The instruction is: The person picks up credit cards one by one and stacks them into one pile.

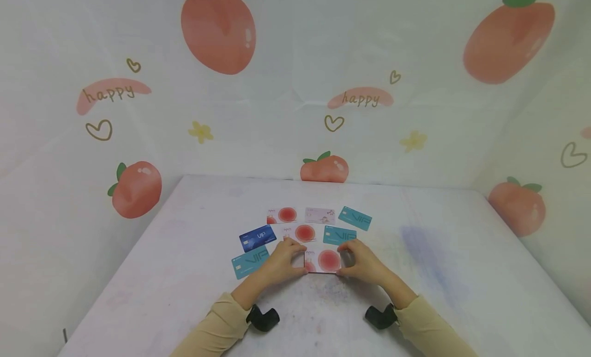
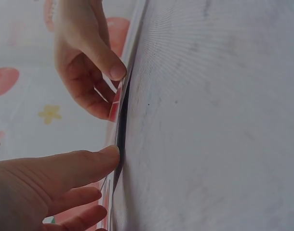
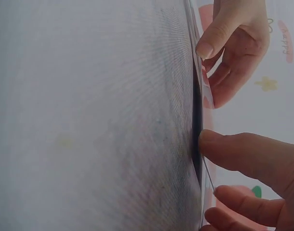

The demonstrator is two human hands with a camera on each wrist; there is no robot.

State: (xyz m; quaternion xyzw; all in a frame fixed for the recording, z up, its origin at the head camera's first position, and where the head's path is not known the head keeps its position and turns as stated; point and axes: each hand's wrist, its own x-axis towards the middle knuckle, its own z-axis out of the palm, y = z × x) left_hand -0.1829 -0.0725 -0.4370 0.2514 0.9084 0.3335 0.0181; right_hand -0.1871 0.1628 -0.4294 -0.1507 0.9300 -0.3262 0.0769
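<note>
The left hand [image 1: 281,260] and right hand [image 1: 365,263] pinch a card [image 1: 329,260] by its opposite ends, each grip clamped on it. The card is on or just above the table [image 1: 318,308], nearer the person than the blue card [image 1: 256,238].
</note>
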